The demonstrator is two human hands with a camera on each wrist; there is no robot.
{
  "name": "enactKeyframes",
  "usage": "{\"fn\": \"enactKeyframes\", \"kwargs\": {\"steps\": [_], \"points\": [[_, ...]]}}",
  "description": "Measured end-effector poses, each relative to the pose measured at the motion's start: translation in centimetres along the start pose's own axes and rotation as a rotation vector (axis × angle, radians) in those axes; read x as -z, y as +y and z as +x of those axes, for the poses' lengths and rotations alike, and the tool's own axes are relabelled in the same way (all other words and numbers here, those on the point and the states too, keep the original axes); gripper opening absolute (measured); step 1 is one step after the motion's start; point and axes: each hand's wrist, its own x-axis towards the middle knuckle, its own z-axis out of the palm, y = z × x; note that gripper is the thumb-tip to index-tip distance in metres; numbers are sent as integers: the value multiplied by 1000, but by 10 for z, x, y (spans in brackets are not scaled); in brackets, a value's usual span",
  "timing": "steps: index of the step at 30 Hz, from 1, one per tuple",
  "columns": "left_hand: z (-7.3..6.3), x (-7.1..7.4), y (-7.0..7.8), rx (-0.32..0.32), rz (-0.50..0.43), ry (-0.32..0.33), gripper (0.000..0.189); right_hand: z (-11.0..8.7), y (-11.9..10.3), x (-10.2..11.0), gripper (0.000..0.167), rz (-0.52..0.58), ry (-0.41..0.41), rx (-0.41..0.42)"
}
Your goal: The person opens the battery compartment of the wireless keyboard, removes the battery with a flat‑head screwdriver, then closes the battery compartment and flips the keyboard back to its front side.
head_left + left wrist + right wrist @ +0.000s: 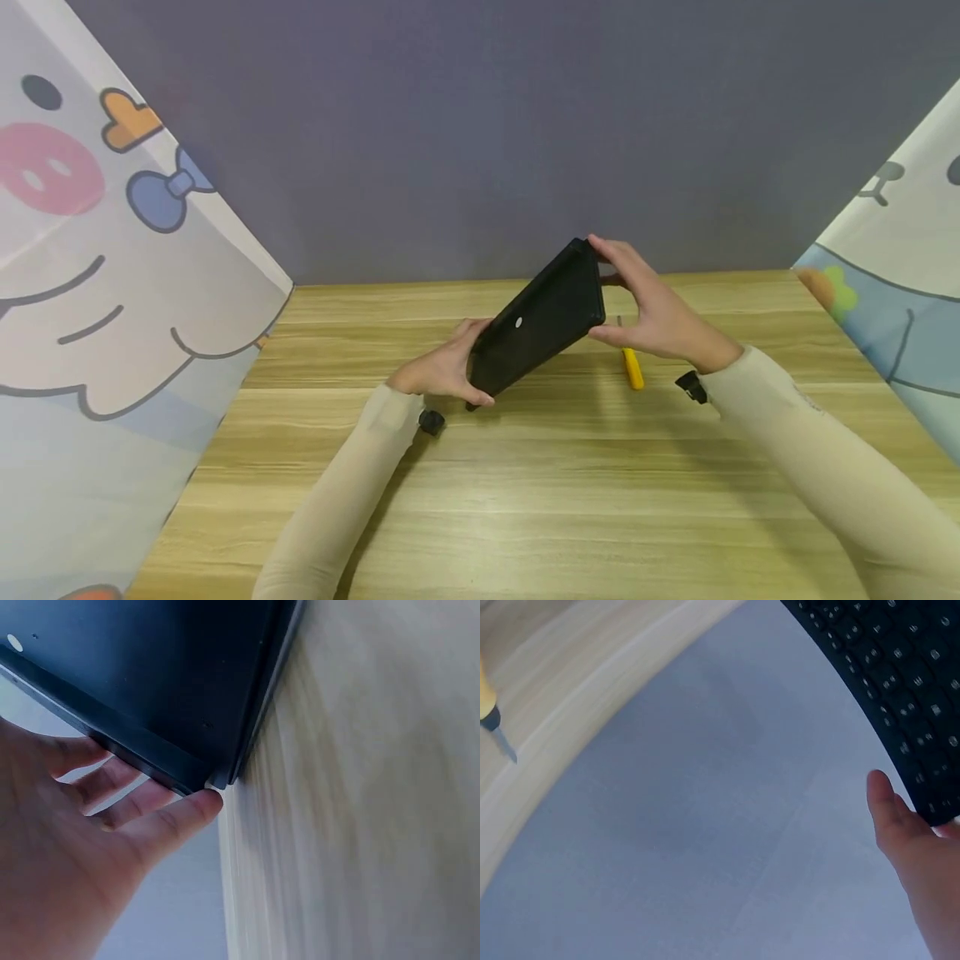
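A black keyboard (543, 321) is held tilted above the table, its right end higher than its left. The head view shows its plain underside with a small white oval spot, while the keys (919, 682) show in the right wrist view. My left hand (446, 367) grips the lower left end, thumb at the near corner and fingers along the edge (124, 746). At the raised right end, my right hand (652, 312) spans the short side between thumb and fingers. A screwdriver (633, 368) with a yellow handle lies on the table below the right hand.
The wood-grain table (480, 517) runs back to a grey upright panel (465, 133). Cartoon-printed cloths stand at the left (135, 292) and right (900, 275) sides. Small black strap pieces (431, 422) are at both wrists.
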Motion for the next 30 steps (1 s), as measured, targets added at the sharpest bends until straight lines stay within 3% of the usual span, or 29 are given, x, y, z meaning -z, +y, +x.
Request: {"fn": "enactKeyframes", "kwargs": {"steps": [5,11,17,23,30], "points": [[-6,2,1,17,24,-8,125,-14,10,5,106,-86,-59,-34],[-14,5,4,90,87,-36,127,-34,22,3,106,-110,-121,-42],[-22,7,5,168,202,-67,128,-50,30,-10,110,-108,-160,-152],[-24,9,6,195,273,-83,128,-59,36,-25,113,-129,-197,-233],[-24,13,7,222,291,-110,126,-66,45,-33,117,-106,-178,-190]]}}
